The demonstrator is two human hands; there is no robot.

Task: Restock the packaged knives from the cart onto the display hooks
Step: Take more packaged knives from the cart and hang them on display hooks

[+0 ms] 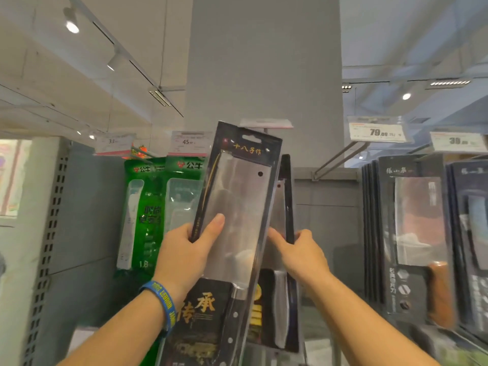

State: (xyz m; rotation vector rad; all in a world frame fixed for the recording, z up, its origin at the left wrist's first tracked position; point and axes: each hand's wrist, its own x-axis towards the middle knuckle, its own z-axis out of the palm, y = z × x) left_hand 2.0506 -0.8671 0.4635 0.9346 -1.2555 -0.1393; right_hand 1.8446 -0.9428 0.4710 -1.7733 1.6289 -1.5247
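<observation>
**Hanging step of the restock, head view.** A packaged knife (237, 207), a cleaver in a dark card with a clear blister, is held up at the centre of the view, its top tilted toward 1 o'clock. The grip of the left hand (184, 249) is clamped on the pack's left edge, at 8 o'clock of the blister, with the thumb laid across the front. The hang slot (252, 139) at the pack's 12 o'clock end is placed just beneath a price tag (266, 123). The hook under that tag is hidden by the pack, and the slot is judged not yet threaded. Behind the first pack, at its 3 o'clock side, a second packaged knife (284, 207) is pinched along its edge by the grip of the right hand (303, 256); whether it hangs from the hook or is carried cannot be told. Green packs (148, 207) are hung at 9 o'clock and a row of boxed knives (412, 220) at 3 o'clock. A bare display hook (333, 161) is seen at 2 o'clock. The cart is not in view. The next move is judged to call for the pack to be squared upright, the slot to be lined up with the hook tip, and the card to be slid back along the hook. The second pack is best held aside so that the tip is exposed.
</observation>
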